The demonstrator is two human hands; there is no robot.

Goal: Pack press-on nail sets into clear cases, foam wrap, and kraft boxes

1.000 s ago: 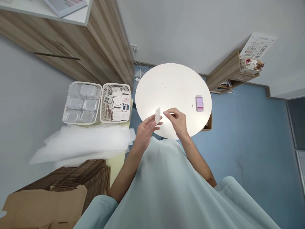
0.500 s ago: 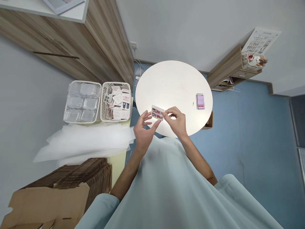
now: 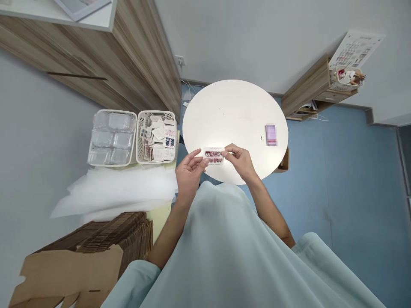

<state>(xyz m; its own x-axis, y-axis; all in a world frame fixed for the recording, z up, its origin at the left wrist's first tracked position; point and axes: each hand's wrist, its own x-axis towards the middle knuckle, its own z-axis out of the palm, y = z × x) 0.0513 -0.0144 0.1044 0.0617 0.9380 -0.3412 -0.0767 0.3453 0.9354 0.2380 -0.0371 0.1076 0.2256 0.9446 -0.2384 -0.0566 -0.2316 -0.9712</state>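
A small white card of press-on nails, with two rows of red, pink and patterned nails, is held level above the near part of the round white table. My left hand grips its left end, the thumb lying over the lower left corner. At the right end, my right hand pinches the card between thumb and index finger. Further right on the table lies a purple pack, its face blurred out.
Left of the table stand a white basket of nail cards and another basket of clear plastic boxes. White foam sheets and stacked flat cardboard boxes lie nearer me. A wooden shelf stands at the right wall.
The card has turned from a slant to nearly level and faces me more squarely. My left hand has shifted slightly left, with its thumb now over the card's lower corner.
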